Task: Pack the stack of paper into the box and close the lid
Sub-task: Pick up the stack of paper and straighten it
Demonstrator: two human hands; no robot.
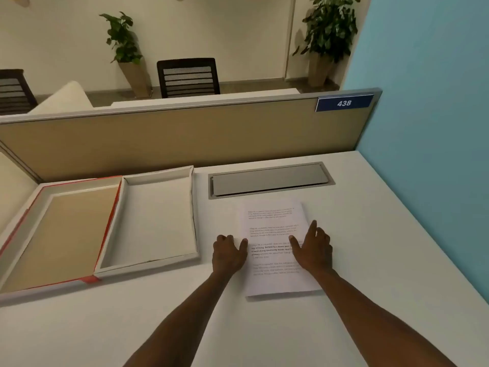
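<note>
While both hands sit flat and open on it, left hand [229,251] on its left edge, right hand [315,250] on top, paper stack [275,229] mid-counter [383,260], open box [156,218] just left, lid [60,229] flipped toward the counter's left edge

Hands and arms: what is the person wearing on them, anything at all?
Nothing shows on them. The left hand and right hand are bare: no gloves, rings or watch visible. Both forearms are uncovered right down to the picture's bottom edge, so no sleeves, bands or markings appear.

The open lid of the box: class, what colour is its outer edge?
Red-orange, along the edge of the lid, clearest in the head view.
</note>
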